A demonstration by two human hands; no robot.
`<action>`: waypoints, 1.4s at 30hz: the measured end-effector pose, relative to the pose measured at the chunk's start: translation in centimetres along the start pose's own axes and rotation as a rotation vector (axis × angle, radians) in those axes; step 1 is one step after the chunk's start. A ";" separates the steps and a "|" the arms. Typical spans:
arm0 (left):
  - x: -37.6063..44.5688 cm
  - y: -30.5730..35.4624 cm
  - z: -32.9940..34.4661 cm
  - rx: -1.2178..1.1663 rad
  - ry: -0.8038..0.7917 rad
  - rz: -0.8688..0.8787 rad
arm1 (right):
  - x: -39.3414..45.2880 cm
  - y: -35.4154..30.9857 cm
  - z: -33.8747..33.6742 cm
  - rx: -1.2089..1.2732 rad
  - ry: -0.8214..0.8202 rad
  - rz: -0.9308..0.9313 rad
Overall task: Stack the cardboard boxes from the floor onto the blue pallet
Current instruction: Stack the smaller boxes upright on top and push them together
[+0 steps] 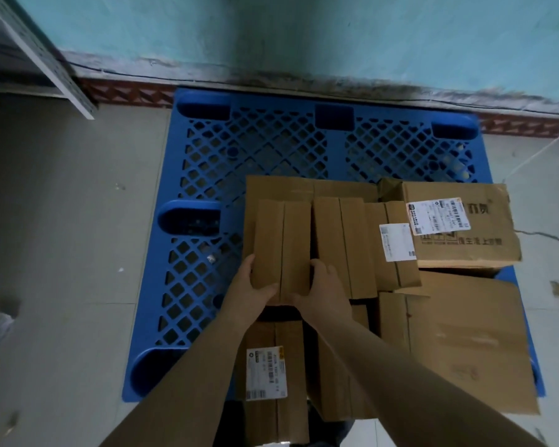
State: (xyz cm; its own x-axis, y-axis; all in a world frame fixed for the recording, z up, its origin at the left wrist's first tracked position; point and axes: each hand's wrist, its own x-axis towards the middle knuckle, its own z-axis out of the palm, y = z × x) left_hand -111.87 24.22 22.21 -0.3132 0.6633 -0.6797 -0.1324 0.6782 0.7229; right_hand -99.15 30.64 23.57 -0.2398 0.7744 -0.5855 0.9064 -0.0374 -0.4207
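Over blue lattice plastic pallet (255, 150), near its front edge: narrow brown cardboard box (283, 250), near end clamped between left hand (252, 293) and right hand (323, 293), fingers curled beneath, tips hidden; lower boxes partly covered.

Brown boxes (281, 243), blue lattice pallet (255, 150)

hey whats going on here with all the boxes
A person is stacking brown cardboard boxes on a blue plastic lattice pallet that lies on the grey floor against a turquoise wall. Both hands grip the near end of one narrow cardboard box, the left hand at its left corner and the right hand at its right, setting it on top of the others. Several boxes already cover the pallet's near and right part, one large labelled box among them; the far part is bare.
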 end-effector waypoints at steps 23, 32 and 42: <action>-44.2 15.3 -9.7 -0.385 0.955 0.177 | -31.0 -23.0 -16.1 0.315 -0.578 -0.852; -68.2 1.7 -7.1 -0.626 1.280 0.147 | -51.4 -20.5 -10.8 0.137 -0.854 -1.076; -88.5 -12.1 2.6 -0.742 1.586 0.032 | -71.5 -10.8 -3.6 -0.028 -1.068 -1.249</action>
State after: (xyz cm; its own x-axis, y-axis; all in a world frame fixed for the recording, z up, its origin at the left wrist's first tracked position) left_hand -80.13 -41.89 73.33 -0.7989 -0.5582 -0.2239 -0.3305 0.0964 0.9389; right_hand -90.54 -22.00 72.45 -0.8891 -0.4460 -0.1024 -0.0180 0.2577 -0.9661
